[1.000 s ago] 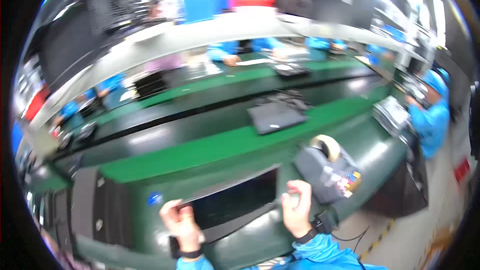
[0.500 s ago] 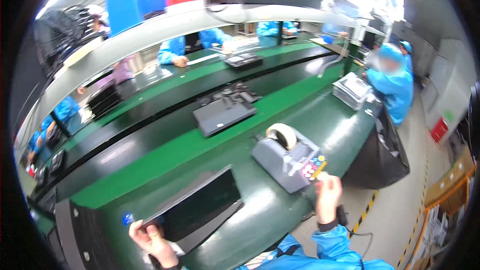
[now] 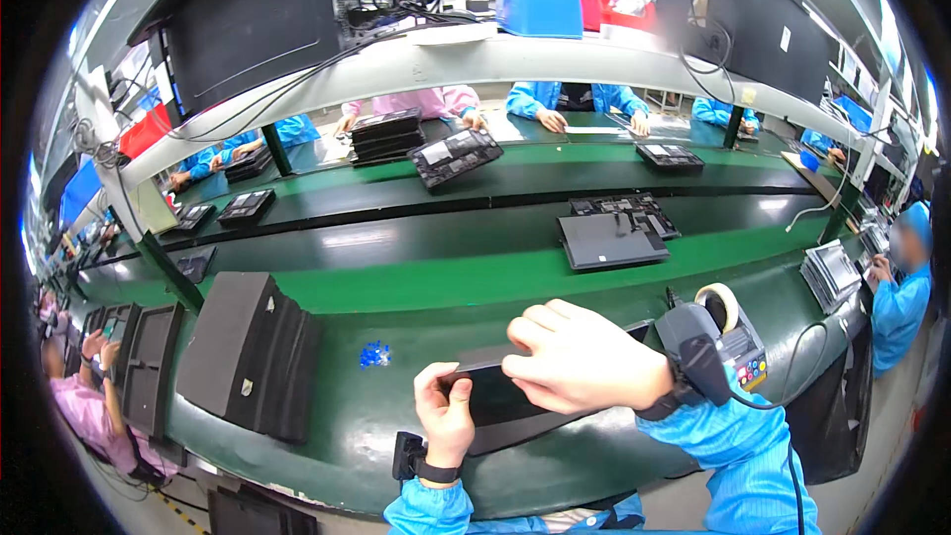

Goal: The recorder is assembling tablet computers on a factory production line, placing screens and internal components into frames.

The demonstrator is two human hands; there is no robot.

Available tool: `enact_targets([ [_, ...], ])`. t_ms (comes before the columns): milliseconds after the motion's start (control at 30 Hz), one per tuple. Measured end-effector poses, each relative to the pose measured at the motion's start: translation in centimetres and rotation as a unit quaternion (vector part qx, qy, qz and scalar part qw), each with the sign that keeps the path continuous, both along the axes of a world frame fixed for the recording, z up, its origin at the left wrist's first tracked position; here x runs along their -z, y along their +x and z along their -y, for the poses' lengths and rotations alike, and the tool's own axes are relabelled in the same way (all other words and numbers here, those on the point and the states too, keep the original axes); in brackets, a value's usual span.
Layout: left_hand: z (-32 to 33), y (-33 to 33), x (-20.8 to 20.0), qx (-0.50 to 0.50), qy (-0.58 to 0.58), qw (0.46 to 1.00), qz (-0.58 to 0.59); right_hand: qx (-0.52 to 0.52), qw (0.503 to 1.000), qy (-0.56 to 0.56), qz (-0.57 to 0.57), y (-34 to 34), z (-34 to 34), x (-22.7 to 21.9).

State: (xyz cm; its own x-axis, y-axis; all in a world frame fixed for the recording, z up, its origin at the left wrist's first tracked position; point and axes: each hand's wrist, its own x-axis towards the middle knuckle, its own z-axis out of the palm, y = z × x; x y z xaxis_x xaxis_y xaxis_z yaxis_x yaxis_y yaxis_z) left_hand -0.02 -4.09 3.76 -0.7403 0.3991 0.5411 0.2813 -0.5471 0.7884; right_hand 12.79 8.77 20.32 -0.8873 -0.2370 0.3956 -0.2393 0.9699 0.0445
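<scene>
A glossy black flat panel, like a display screen (image 3: 495, 398), lies in front of me on the green bench, partly hidden by my hands. My left hand (image 3: 446, 416) grips its left end, thumb on top and fingers at the edge. Over the panel's upper left part is my right hand (image 3: 580, 362), its fingers curled into a pinch close to the left fingertips. Whatever the pinch may hold is hidden. Below the panel shows a dark grey flat piece (image 3: 530, 428). Beyond my right wrist stands a grey tape dispenser (image 3: 682, 325) with a tape roll (image 3: 720, 303).
Left stands a stack of black foam sheets (image 3: 233, 352); small blue bits (image 3: 374, 354) lie beside it. Laptop-like grey parts (image 3: 612, 241) rest on the green strip ahead. A shelf beam (image 3: 436, 64) spans above. Co-workers sit opposite and at both sides. A black bag (image 3: 827, 426) hangs right.
My view has turned left. My right hand has moved from the tape dispenser to the panel's left part. The left hand still holds the panel's end, and the panel now lies lower.
</scene>
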Motion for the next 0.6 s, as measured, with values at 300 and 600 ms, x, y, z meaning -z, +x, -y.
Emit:
enact_targets([
  [300,-0.3,0.4,-0.3,0.024,-0.005,0.999,0.027,0.052,0.986,0.043,-0.154,-2.0,-0.8,2.1],
  [600,0.1,0.6,-0.3,0.005,-0.013,1.0,0.011,0.045,0.982,0.1,-0.153,-0.4,0.4,4.5],
])
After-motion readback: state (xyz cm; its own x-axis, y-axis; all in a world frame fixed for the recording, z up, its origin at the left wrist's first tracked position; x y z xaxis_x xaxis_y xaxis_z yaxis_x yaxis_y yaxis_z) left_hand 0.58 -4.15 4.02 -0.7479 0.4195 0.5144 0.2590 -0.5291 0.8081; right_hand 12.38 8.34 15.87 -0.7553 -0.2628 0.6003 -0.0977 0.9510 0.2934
